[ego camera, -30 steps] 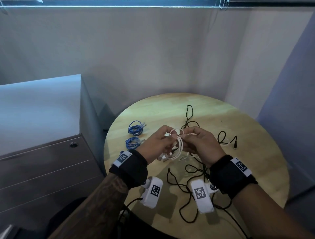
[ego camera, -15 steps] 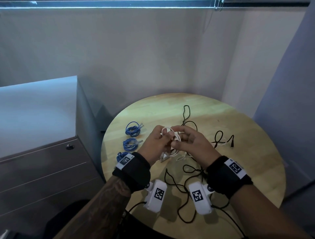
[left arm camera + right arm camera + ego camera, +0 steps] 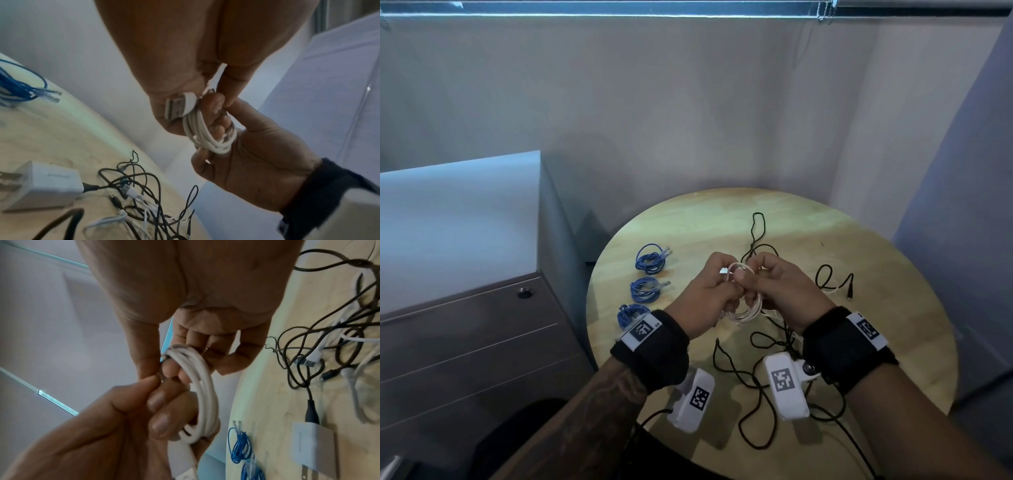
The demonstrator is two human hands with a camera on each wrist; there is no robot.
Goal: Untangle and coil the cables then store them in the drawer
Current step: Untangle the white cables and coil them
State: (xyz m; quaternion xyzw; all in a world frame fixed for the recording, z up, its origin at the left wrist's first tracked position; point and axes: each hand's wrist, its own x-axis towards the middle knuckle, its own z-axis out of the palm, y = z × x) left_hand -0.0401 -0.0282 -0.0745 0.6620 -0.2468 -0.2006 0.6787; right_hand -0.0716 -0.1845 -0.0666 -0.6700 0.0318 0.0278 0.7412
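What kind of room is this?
Probably a small office corner: a grey drawer cabinet with a lock stands beside a round wooden table strewn with charging cables, against plain walls.

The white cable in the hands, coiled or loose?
Coiled: the white cable sits in stacked loops, gripped by the left hand and right hand.

Smooth white plastic cable (image 3: 207, 138), pale wood table (image 3: 893, 308).

Two bare forearms, the left forearm (image 3: 592, 411) tattooed. Each wrist wears a black band (image 3: 654, 349) with a white square-code tag (image 3: 642, 330) and a white camera box (image 3: 693, 399) beneath.
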